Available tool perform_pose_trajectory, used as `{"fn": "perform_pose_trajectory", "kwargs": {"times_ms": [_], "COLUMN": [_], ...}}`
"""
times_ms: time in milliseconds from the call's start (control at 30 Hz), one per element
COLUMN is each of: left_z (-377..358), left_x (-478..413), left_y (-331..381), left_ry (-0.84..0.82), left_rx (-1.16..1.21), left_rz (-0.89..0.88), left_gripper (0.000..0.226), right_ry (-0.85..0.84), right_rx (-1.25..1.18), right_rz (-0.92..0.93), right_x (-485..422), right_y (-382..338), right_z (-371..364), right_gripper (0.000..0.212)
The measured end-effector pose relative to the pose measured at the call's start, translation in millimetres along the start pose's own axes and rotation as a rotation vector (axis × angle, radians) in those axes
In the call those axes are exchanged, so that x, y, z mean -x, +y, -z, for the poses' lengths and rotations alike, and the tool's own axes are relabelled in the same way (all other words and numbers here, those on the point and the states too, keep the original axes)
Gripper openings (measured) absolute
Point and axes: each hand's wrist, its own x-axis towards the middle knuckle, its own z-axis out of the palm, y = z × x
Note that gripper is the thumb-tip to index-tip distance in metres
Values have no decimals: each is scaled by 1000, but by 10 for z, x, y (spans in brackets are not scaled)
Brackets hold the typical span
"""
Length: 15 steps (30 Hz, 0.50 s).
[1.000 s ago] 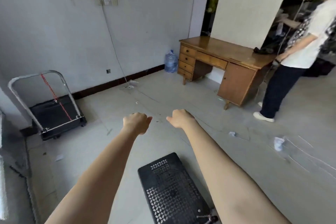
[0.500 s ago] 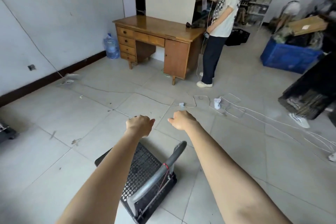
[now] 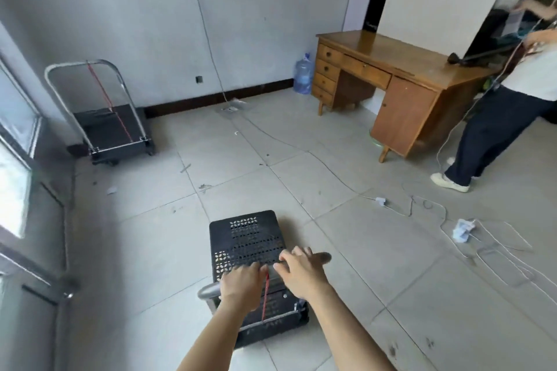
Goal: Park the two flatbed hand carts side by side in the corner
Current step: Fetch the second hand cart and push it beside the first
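Observation:
A black perforated flatbed cart (image 3: 245, 238) stands on the tile floor right below me. Its grey handle bar (image 3: 208, 291) with a red cord runs across under my hands. My left hand (image 3: 241, 285) is wrapped around the bar. My right hand (image 3: 300, 272) lies over the bar beside it, fingers curled loosely over the top. The second cart (image 3: 116, 132), black with an upright silver handle and a red cord, is parked in the far left corner against the wall.
White cables (image 3: 407, 208) and crumpled paper (image 3: 462, 229) lie on the floor to the right. A wooden desk (image 3: 401, 81) and water jug (image 3: 302, 74) stand at the back wall. A person (image 3: 497, 129) stands at the desk. A window wall (image 3: 18, 159) runs along the left.
My view swung right and then back to the corner. Both hands, raised as empty fists before, have come down onto the near cart's handle.

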Motion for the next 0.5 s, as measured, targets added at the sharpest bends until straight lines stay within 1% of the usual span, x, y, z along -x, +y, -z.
{"fn": "perform_pose_trajectory", "kwargs": {"times_ms": [100,133,233,300,433,500], "left_z": [-158,-187,-238,-247,-199,-183], "left_x": [46,53,52,30,-74,-151], "left_y": [54,82,109,93,61,19], "left_ry": [77,87,122,144,180,193], "left_rx": [39,47,67,71,86,82], "left_rz": [54,83,154,178,196,194], "left_gripper": [39,40,42,42,43,42], "right_ry": [52,88,215,266,315,349], "right_rx": [91,99,93,68,22,38], "right_rz": [90,106,124,160,217,226], "right_x": [18,9,-45,-100,-265,-363], "right_y": [87,111,138,147,147,111], "right_z": [-228,-303,-421,-467,-433,-442], "right_gripper": [49,47,28,27,32,30]}}
